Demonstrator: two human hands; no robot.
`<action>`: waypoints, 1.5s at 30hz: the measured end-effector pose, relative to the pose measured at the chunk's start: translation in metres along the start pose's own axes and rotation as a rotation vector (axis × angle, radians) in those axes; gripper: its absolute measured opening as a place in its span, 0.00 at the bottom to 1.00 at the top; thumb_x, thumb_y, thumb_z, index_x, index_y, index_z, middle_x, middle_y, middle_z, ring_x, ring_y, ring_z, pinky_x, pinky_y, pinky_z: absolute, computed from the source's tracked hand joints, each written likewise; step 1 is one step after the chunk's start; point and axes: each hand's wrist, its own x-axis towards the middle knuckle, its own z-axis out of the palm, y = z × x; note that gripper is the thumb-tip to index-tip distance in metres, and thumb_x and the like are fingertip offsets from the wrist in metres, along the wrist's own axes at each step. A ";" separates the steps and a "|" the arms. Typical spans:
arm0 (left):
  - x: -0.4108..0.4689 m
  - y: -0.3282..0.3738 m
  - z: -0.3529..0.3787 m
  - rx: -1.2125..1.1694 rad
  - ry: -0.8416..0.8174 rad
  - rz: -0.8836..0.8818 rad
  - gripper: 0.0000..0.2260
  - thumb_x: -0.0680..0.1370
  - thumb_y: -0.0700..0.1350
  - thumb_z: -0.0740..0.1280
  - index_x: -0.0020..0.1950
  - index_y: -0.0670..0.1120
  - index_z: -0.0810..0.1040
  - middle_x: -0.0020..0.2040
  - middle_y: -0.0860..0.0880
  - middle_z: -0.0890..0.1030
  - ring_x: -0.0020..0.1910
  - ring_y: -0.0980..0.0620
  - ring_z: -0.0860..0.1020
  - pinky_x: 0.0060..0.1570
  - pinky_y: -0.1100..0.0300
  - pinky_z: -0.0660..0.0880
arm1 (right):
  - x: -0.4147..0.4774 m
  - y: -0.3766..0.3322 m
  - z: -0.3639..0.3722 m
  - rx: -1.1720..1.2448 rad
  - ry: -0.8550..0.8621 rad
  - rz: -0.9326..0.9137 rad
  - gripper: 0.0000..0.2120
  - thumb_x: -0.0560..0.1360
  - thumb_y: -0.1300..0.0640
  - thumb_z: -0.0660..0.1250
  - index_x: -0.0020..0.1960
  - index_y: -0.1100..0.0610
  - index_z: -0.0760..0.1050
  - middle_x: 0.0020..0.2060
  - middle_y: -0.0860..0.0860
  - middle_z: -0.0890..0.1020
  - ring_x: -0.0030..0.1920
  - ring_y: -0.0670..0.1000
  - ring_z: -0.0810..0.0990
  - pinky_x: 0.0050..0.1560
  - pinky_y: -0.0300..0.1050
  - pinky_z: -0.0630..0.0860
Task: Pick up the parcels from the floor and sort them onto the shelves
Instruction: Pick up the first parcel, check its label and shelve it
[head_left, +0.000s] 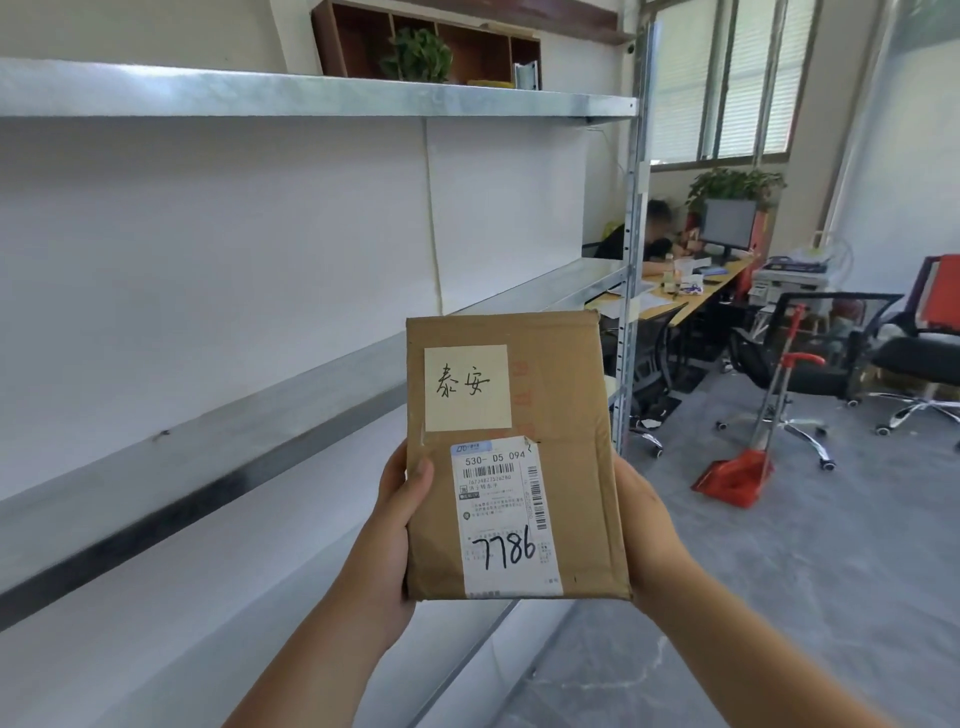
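Note:
A flat brown cardboard parcel (566, 415) is held upright in front of me, its face toward the camera. It bears a pale yellow note with handwritten characters and a white shipping label marked 7786. My left hand (395, 525) grips its left edge, thumb on the front. My right hand (644, 530) holds the right edge from behind. To the left runs a metal shelf unit; its middle shelf (218, 441) passes just behind the parcel and its upper shelf (311, 96) is above.
A perforated metal upright (631, 260) ends the shelf unit at the right. Beyond it a person sits at a desk (691, 296) with a monitor. Black office chairs (810, 358) and a red dustpan (735, 480) stand on the grey floor to the right.

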 end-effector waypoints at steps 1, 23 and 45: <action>0.007 -0.002 0.007 -0.003 -0.013 -0.008 0.25 0.74 0.61 0.68 0.72 0.65 0.76 0.64 0.51 0.88 0.64 0.42 0.85 0.66 0.31 0.78 | 0.005 -0.001 -0.007 0.007 0.008 -0.001 0.23 0.70 0.32 0.66 0.50 0.48 0.88 0.52 0.54 0.90 0.60 0.63 0.87 0.69 0.70 0.78; 0.140 -0.083 0.190 0.324 -0.070 -0.096 0.12 0.85 0.58 0.64 0.66 0.60 0.81 0.57 0.52 0.90 0.55 0.47 0.89 0.53 0.44 0.86 | 0.121 0.023 -0.208 0.111 0.202 0.137 0.23 0.74 0.36 0.66 0.50 0.52 0.89 0.52 0.58 0.91 0.62 0.67 0.86 0.68 0.73 0.78; 0.331 -0.116 0.218 0.676 -0.181 -0.137 0.12 0.86 0.58 0.64 0.55 0.56 0.86 0.51 0.53 0.90 0.52 0.50 0.87 0.49 0.55 0.80 | 0.240 0.047 -0.231 0.039 0.392 0.303 0.18 0.85 0.39 0.59 0.73 0.34 0.75 0.57 0.48 0.87 0.52 0.52 0.86 0.46 0.51 0.83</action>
